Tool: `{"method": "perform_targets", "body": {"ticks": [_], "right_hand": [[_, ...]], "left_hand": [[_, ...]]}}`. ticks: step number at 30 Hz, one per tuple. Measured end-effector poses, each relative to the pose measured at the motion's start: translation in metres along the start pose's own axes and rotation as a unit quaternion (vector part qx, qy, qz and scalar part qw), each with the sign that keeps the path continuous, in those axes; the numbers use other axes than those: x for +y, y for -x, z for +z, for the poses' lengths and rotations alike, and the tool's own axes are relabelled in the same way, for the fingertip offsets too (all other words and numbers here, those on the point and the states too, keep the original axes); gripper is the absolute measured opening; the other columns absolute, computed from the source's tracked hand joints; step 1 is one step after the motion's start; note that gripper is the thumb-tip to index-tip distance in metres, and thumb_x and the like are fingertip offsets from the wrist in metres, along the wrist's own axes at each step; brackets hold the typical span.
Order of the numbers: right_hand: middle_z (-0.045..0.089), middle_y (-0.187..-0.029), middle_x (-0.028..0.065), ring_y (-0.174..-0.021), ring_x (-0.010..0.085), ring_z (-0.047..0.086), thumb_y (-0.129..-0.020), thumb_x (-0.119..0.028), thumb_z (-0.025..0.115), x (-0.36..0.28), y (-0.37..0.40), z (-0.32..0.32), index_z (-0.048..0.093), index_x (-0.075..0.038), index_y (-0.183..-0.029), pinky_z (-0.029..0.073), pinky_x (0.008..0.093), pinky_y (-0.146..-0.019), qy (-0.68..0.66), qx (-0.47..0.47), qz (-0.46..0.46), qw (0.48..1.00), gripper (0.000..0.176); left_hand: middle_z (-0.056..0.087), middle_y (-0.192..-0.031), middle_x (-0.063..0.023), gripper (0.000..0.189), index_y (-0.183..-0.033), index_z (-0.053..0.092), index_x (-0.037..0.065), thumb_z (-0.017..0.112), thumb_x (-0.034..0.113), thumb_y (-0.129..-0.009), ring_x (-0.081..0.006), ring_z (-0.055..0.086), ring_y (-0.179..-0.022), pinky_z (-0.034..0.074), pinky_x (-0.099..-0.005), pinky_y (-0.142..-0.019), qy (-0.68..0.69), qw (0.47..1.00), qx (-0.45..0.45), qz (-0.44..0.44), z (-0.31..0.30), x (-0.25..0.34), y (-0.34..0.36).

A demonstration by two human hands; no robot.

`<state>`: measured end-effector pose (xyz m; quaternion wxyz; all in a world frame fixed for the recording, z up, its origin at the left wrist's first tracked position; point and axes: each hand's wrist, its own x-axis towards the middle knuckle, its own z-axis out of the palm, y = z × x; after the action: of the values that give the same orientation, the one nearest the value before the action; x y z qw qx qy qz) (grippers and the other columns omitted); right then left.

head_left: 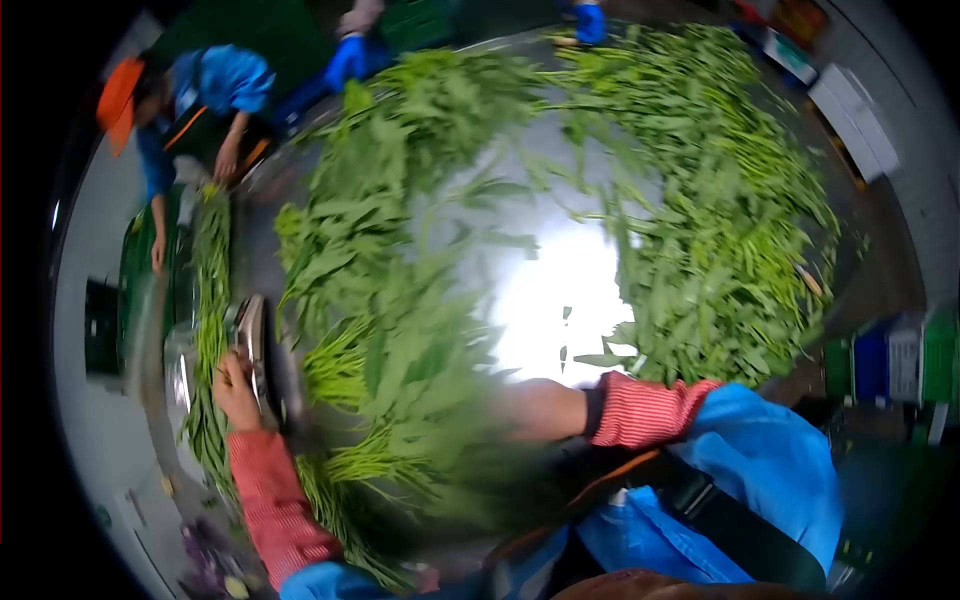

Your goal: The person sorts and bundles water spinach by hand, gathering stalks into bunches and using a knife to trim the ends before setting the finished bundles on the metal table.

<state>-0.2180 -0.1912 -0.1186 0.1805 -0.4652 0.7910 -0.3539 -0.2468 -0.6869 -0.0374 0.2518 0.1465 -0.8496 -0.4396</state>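
Your left fingers (229,372) curl at the long greens (212,300), hold unclear, so press lightly; your right fingers (518,406) blur, grip untellable, so spare the leaves (435,385) beside them.

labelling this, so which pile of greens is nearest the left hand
The long narrow pile beside the left hand; the broad piles lie farther right.

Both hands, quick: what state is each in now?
Left hand: curled at the bundle; grip can't be told.
Right hand: blurred by leaves; open or closed can't be told.

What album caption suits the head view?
Left hand at a strip of greens, right hand blurred near leafy heaps on a table.
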Motion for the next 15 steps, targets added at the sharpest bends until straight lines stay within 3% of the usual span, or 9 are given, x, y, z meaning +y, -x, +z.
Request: {"method": "perform_targets", "body": {"ticks": [1, 3, 5, 7, 9, 11, 15], "right_hand": [[0.056, -0.100, 0.0179, -0.088, 0.0365, 0.060, -0.085, -0.035, 0.064, 0.002, 0.006, -0.001, 0.050, -0.003, -0.119, 0.049, 0.0455, -0.077, 0.017, 0.027, -0.031, 0.999, 0.049], [0.055, -0.094, 0.0161, -0.084, 0.0358, 0.060, -0.084, -0.036, 0.064, -0.003, 0.016, -0.019, 0.051, -0.004, -0.114, 0.049, 0.0466, -0.073, 0.040, 0.031, 0.004, 0.999, 0.045], [0.055, -0.092, 0.0150, -0.082, 0.0356, 0.061, -0.083, -0.036, 0.065, 0.000, 0.029, -0.039, 0.052, -0.005, -0.110, 0.049, 0.0472, -0.070, 0.067, 0.032, 0.031, 0.997, 0.043], [0.056, -0.092, 0.0144, -0.081, 0.0359, 0.061, -0.082, -0.035, 0.066, 0.010, 0.050, -0.056, 0.052, -0.005, -0.109, 0.049, 0.0475, -0.070, 0.098, 0.030, 0.058, 0.993, 0.043], [0.057, -0.091, 0.0134, -0.081, 0.0342, 0.061, -0.080, -0.032, 0.067, 0.027, 0.081, -0.074, 0.055, -0.007, -0.107, 0.049, 0.0453, -0.069, 0.105, 0.107, 0.065, 0.986, 0.039], [0.059, -0.089, 0.0123, -0.080, 0.0324, 0.060, -0.081, -0.031, 0.063, 0.047, 0.114, -0.092, 0.059, -0.009, -0.104, 0.049, 0.0434, -0.068, 0.126, 0.192, 0.060, 0.972, 0.032], [0.060, -0.093, 0.0160, -0.087, 0.0362, 0.059, -0.072, -0.022, 0.071, 0.089, 0.193, -0.166, 0.055, -0.004, -0.112, 0.047, 0.0451, -0.078, 0.151, 0.254, 0.130, 0.946, 0.046]], "left_hand": [[0.058, -0.074, -0.0018, 0.025, -0.084, 0.061, 0.003, 0.050, 0.022, -0.098, -0.0088, 0.052, -0.063, 0.039, -0.0215, -0.053, 0.058, 0.989, -0.108, -0.079, 0.029, 0.046, 0.028], [0.045, -0.057, 0.0033, 0.029, -0.068, 0.049, 0.008, 0.048, 0.013, -0.096, -0.0067, 0.040, -0.049, 0.028, -0.0226, -0.046, 0.077, 0.982, -0.156, -0.070, 0.097, 0.103, 0.087], [0.042, -0.058, 0.0026, 0.019, -0.068, 0.047, 0.008, 0.062, 0.009, -0.080, -0.0079, 0.043, -0.053, 0.032, -0.0228, -0.049, 0.011, 0.966, -0.259, -0.008, 0.147, 0.160, 0.140], [0.051, -0.078, -0.0066, 0.042, -0.078, 0.053, 0.004, 0.083, 0.019, -0.053, -0.0226, 0.052, -0.073, 0.043, -0.0326, -0.065, -0.064, 0.928, -0.344, 0.126, 0.190, 0.200, 0.172], [0.051, -0.107, -0.0146, 0.072, -0.112, 0.054, 0.004, 0.085, 0.025, -0.051, -0.0334, 0.051, -0.101, 0.043, -0.0415, -0.089, -0.062, 0.895, -0.410, 0.161, 0.229, 0.234, 0.197], [0.048, -0.122, -0.0189, 0.088, -0.128, 0.048, 0.004, 0.085, 0.026, -0.051, -0.0374, 0.047, -0.114, 0.039, -0.0443, -0.098, -0.074, 0.875, -0.417, 0.233, 0.263, 0.237, 0.222], [0.042, -0.136, -0.0226, 0.099, -0.138, 0.040, 0.003, 0.086, 0.029, -0.054, -0.0396, 0.039, -0.127, 0.033, -0.0468, -0.106, -0.046, 0.870, -0.449, 0.196, 0.334, 0.261, 0.266]]}}
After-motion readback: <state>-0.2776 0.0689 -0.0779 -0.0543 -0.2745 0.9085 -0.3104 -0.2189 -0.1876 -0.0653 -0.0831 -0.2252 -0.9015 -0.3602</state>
